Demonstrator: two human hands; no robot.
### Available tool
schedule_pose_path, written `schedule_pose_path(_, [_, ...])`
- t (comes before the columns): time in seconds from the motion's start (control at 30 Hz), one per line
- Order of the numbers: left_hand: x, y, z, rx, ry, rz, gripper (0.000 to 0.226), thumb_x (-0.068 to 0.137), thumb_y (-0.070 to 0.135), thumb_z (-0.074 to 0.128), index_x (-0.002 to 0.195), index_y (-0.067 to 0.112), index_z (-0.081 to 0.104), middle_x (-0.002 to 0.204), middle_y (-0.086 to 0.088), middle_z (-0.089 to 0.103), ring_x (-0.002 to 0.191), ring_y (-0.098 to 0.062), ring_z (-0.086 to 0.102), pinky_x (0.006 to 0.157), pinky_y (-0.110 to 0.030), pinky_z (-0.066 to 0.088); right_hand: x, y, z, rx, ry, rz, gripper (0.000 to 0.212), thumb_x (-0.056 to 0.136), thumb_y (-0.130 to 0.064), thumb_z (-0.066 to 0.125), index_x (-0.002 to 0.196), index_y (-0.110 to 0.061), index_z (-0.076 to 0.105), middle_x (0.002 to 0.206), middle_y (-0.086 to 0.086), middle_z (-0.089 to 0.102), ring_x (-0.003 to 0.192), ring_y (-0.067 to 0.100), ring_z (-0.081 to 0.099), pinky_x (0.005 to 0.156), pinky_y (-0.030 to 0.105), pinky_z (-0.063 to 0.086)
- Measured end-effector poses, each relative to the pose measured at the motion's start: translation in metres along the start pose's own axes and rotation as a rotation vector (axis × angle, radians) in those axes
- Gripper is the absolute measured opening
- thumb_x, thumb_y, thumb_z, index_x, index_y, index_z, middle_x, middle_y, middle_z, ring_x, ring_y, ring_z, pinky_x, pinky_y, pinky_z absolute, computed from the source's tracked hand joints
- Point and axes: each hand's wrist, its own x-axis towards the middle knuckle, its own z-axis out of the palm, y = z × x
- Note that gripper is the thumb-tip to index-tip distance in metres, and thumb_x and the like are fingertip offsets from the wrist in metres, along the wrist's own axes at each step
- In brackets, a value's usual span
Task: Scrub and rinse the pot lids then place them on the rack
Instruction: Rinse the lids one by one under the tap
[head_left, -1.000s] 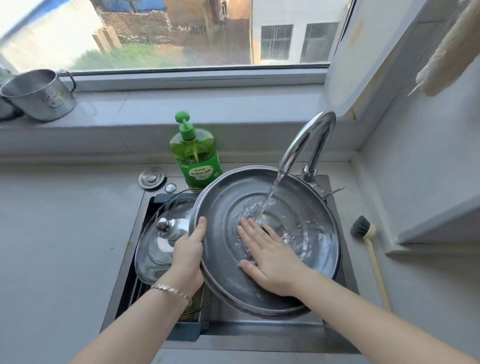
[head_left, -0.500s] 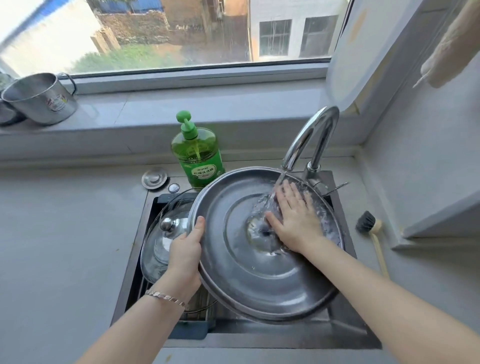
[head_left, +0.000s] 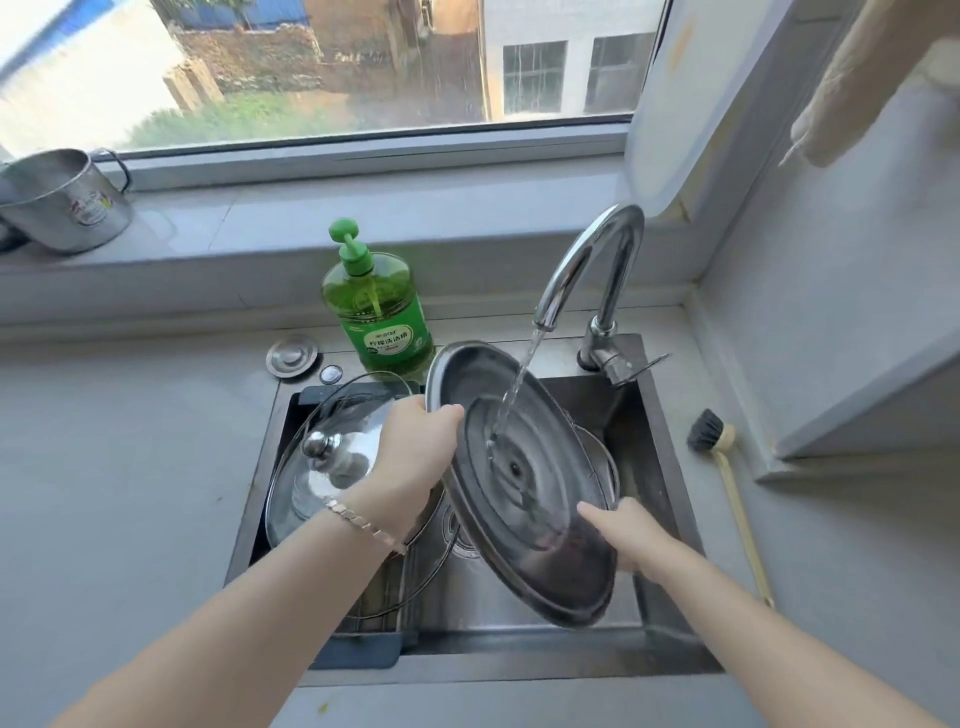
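The large round stainless-steel pot lid (head_left: 524, 483) has tipped to a much steeper tilt over the steel sink (head_left: 662, 457). The right hand (head_left: 628, 535) has left the lid's inner face and now grasps the lower right rim, with the thumb on the inside. The left hand (head_left: 410, 457) grasps the upper left rim, thumb hooked over the edge. Water (head_left: 522, 379) from the curved chrome tap (head_left: 587, 265) strikes the lid's hollow face and runs down it. In the sink's left part a round glass lid (head_left: 322, 488) with a steel knob lies tilted on the dark wire rack (head_left: 358, 657). A green pump bottle (head_left: 379, 312), nearly full of green liquid, stands on the surface just behind the sink.
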Motion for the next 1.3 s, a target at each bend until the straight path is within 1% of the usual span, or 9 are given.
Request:
schedule_pose_path(0.13, [0.014,0.004,0.007,-0.03,-0.111,-0.247,0.019,0.095,-0.004,0.037,0.077,0.001,0.042,0.059,-0.012,0.053,0.041,-0.02,0.057,0.05,-0.033,0.056,-0.009,0.013,-0.037,0.113,-0.045,0.125,0.015,0.084,-0.016,0.065,0.084,-0.002,0.06,0.077,0.009,0.057,0.07,0.02,0.053,0.063,0.027,0.041])
schedule_pose_path(0.37, [0.01,-0.05,0.037,-0.017,-0.304,-0.483,0.022,0.095,-0.01,0.03,0.078,-0.002,0.04,0.074,-0.016,0.05,0.068,-0.029,0.057,0.087,-0.049,0.05,-0.021,-0.005,-0.112,0.05,0.035,0.191,0.018,0.089,-0.002,0.046,0.072,-0.007,0.046,0.044,0.003,0.05,0.025,0.005,0.034,0.027,0.011,0.022])
schedule_pose_path(0.53, [-0.006,-0.062,0.053,0.517,-0.479,-0.209,0.022,0.096,0.026,0.049,0.11,0.009,0.047,0.098,-0.006,0.05,0.081,-0.016,0.05,0.064,-0.024,0.044,-0.038,-0.064,-0.109,-0.12,0.018,0.068,0.021,0.089,0.005,0.028,0.079,0.004,0.047,0.05,0.017,0.059,0.02,0.008,0.038,0.025,0.011,0.026])
schedule_pose_path(0.67, [-0.033,-0.042,0.063,0.309,-0.681,0.083,0.057,0.087,0.06,0.048,0.128,0.02,0.051,0.123,0.006,0.057,0.105,-0.007,0.051,0.09,-0.023,0.037,-0.047,-0.105,-0.086,-0.422,0.004,0.065,0.036,0.093,-0.001,0.032,0.068,0.006,0.057,0.039,0.01,0.058,0.019,0.01,0.039,0.026,0.013,0.03])
schedule_pose_path(0.8, [-0.047,-0.035,0.08,0.299,-0.578,0.267,0.039,0.086,0.05,0.054,0.103,0.014,0.059,0.07,0.01,0.055,0.059,-0.007,0.049,0.054,-0.019,0.04,-0.059,-0.131,-0.071,-0.486,-0.061,0.035,0.035,0.094,-0.002,0.035,0.066,0.005,0.054,0.037,0.008,0.057,0.019,0.011,0.043,0.024,0.013,0.028])
schedule_pose_path(0.93, [-0.04,-0.047,0.075,0.189,-0.337,0.389,0.049,0.098,0.046,0.038,0.076,0.006,0.054,0.056,0.001,0.047,0.049,-0.012,0.039,0.052,-0.03,0.031,-0.066,-0.139,-0.062,-0.279,-0.051,-0.102,0.02,0.094,-0.012,0.046,0.086,0.004,0.054,0.06,0.016,0.065,0.041,0.015,0.057,0.036,0.018,0.047])
schedule_pose_path(1.03, [-0.034,-0.048,0.061,-0.027,-0.205,0.305,0.065,0.088,0.059,0.038,0.078,-0.001,0.06,0.057,-0.008,0.051,0.051,-0.014,0.043,0.049,-0.024,0.034,-0.061,-0.126,-0.048,-0.041,-0.106,-0.232,0.043,0.096,-0.042,0.042,0.118,-0.006,0.05,0.105,0.021,0.061,0.082,0.026,0.065,0.064,0.03,0.057])
schedule_pose_path(1.13, [-0.026,-0.034,0.053,-0.238,-0.102,0.171,0.049,0.096,0.044,0.038,0.071,0.008,0.061,0.054,0.001,0.054,0.05,-0.01,0.047,0.045,-0.015,0.035,-0.046,-0.106,-0.017,-0.235,0.068,-0.514,0.054,0.1,-0.04,0.031,0.144,-0.009,0.031,0.148,0.01,0.035,0.136,0.022,0.033,0.11,0.031,0.027])
schedule_pose_path(1.3, [-0.003,-0.013,0.038,-0.54,-0.094,-0.034,0.046,0.099,0.045,0.032,0.101,0.012,0.064,0.097,0.001,0.067,0.091,-0.015,0.064,0.08,-0.023,0.05,-0.053,-0.088,0.051,-0.388,0.173,-1.04,0.066,0.095,-0.049,0.01,0.148,-0.011,0.006,0.154,-0.005,0.0,0.143,0.008,-0.004,0.116,0.025,-0.008])
